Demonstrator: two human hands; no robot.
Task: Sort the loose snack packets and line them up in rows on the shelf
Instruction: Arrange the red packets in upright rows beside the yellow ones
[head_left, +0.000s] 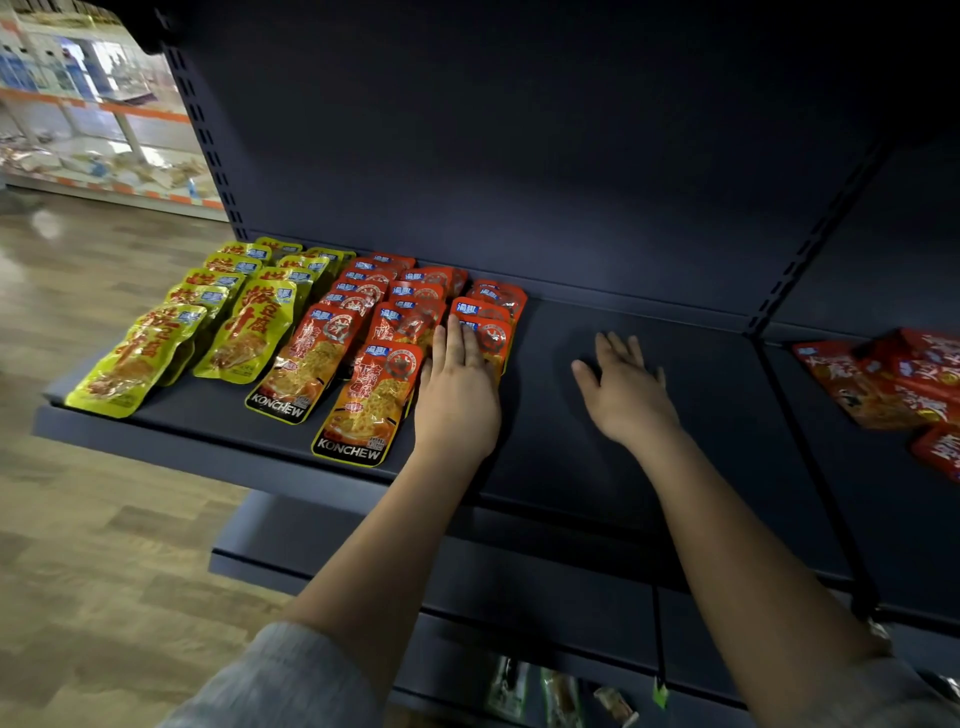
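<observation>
Yellow snack packets (156, 332) lie in overlapping rows at the left end of the dark shelf (218, 431). Orange-red packets (374, 395) run in rows to their right. My left hand (457, 395) lies flat, fingers straight, on the rightmost row of orange-red packets (493, 312), covering the front one. My right hand (623, 389) hovers or rests with spread fingers on the bare shelf surface, a hand's width to the right of that row, and holds nothing.
A loose heap of red packets (893, 379) lies on the neighbouring shelf bay at the right, past a slotted upright (810, 244). A lower shelf (561, 691) holds a few small packets. Wooden floor and a far display counter (104, 119) are at the left.
</observation>
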